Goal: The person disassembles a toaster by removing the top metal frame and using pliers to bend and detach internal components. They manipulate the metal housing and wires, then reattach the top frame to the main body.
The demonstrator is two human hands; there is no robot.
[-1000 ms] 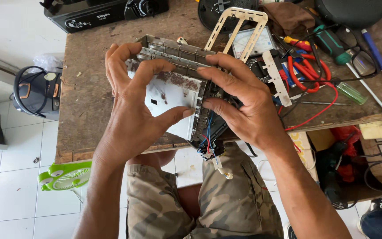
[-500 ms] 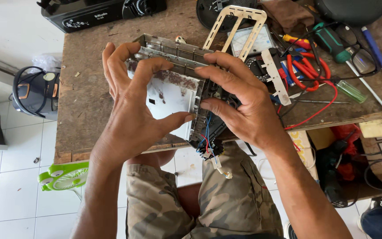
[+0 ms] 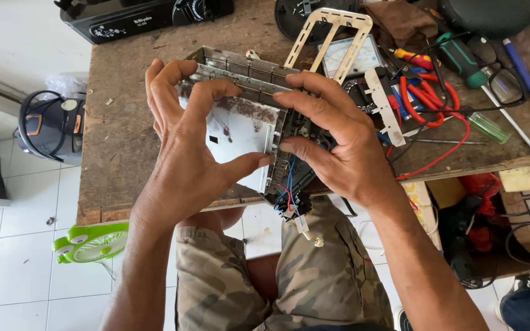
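Head view: left hand [image 3: 194, 153] and right hand [image 3: 332, 144] both clamp the stripped metal appliance chassis [image 3: 246, 116] at the bench [image 3: 118, 159] front edge. Loose wires [image 3: 292, 205] dangle and could snag or tear. Beige printed carton [image 3: 421, 202] sits under the bench's right end.

Worn wooden tabletop [image 3: 124, 153] before me: red-handled pliers [image 3: 427, 98], green screwdriver [image 3: 461, 58], analog meter [image 3: 354, 58], black stove [image 3: 136, 15], spectacles [image 3: 501, 83].

The chassis [image 3: 246, 116] rests on the bench [image 3: 118, 141] at its near edge. Right of the chassis lie the pliers [image 3: 427, 101]; behind it stands the stove [image 3: 136, 18]. Left of it, on the floor, sits the fan [image 3: 93, 243].
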